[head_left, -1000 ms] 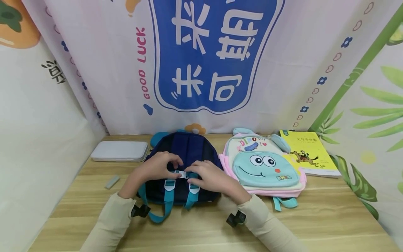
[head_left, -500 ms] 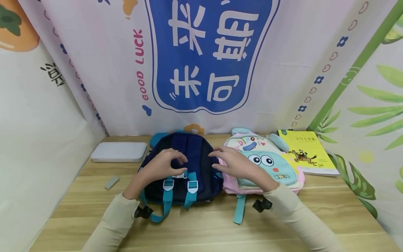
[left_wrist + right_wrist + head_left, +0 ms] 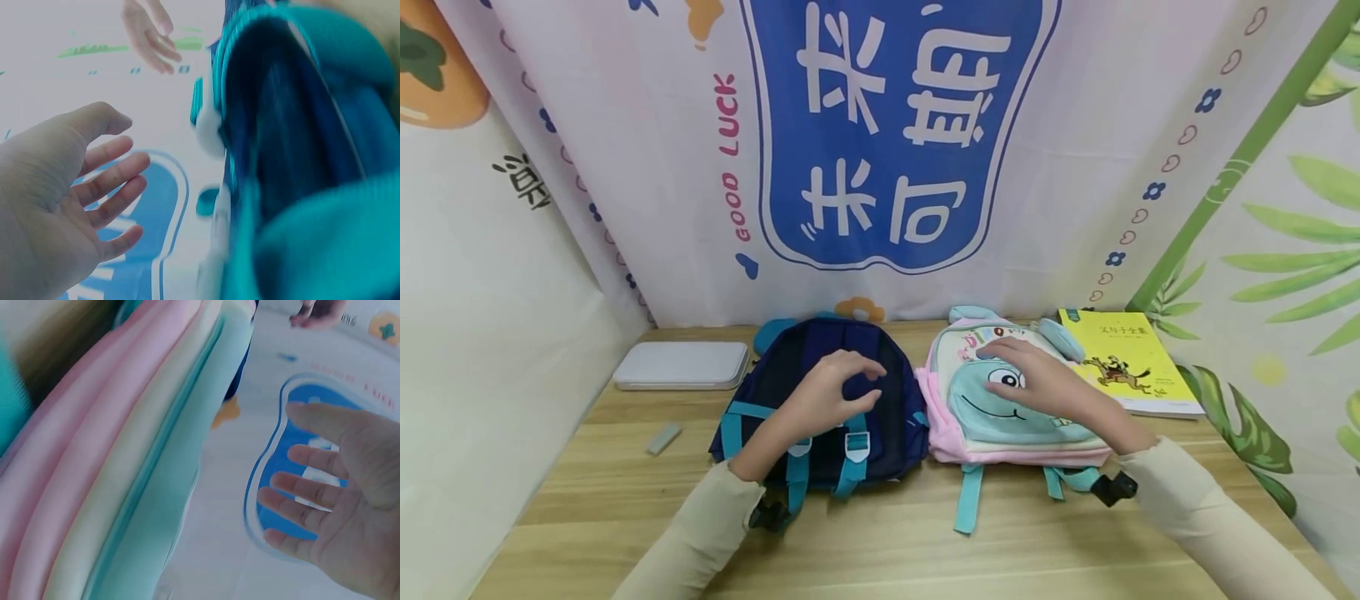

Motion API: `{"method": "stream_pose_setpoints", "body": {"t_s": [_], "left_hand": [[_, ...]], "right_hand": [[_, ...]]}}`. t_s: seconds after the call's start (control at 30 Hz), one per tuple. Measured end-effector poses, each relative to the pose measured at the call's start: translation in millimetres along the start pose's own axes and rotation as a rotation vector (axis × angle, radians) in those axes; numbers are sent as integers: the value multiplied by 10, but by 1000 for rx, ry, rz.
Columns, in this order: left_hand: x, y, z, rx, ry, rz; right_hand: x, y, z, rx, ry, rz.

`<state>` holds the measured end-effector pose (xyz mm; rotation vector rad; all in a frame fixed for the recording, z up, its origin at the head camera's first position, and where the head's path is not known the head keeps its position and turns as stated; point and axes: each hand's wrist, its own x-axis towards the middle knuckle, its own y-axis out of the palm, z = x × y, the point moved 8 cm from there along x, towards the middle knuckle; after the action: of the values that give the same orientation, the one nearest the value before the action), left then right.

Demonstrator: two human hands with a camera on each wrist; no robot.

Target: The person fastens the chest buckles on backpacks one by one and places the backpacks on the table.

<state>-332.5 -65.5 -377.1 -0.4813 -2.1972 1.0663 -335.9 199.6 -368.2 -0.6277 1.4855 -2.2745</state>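
Head view: a person's left hand (image 3: 835, 387) hangs over a navy backpack (image 3: 898, 425) that lies straps-up on the wooden surface (image 3: 880, 542), as the right hand (image 3: 1033, 383) is poised above a pink-and-aqua backpack (image 3: 992, 427) with a smiling face. The bags appear to touch at the sides, so a tug on one could drag its neighbor. A black wrist camera (image 3: 769, 515) on the left cuff sits close to a teal strap (image 3: 797, 475); a careless lift of that arm might snag the webbing and skew the bag. A white case (image 3: 683, 364) and a small gray block (image 3: 664, 438) rest at left, a yellow book (image 3: 1138, 358) at far right. Left wrist view: the fingers curve loosely, apart from one another and gripping nothing, beside the navy bag's teal webbing and a white buckle (image 3: 209, 132); blur makes it hard to say which strap is nearest. Right wrist view: the fingers are spread, pinching nothing, next to the layered edge of the pink-and-aqua bag, whose puffy side could slip from a shallow grip.
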Motion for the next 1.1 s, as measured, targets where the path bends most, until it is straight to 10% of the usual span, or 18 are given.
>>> {"method": "stream_pose_setpoints", "body": {"t_s": [0.7, 1.1], "left_hand": [[422, 647, -383, 84, -5, 167], [505, 912, -439, 154, -3, 295]], "right_hand": [[-569, -342, -999, 122, 299, 86], [-901, -310, -1372, 204, 278, 198]]}}
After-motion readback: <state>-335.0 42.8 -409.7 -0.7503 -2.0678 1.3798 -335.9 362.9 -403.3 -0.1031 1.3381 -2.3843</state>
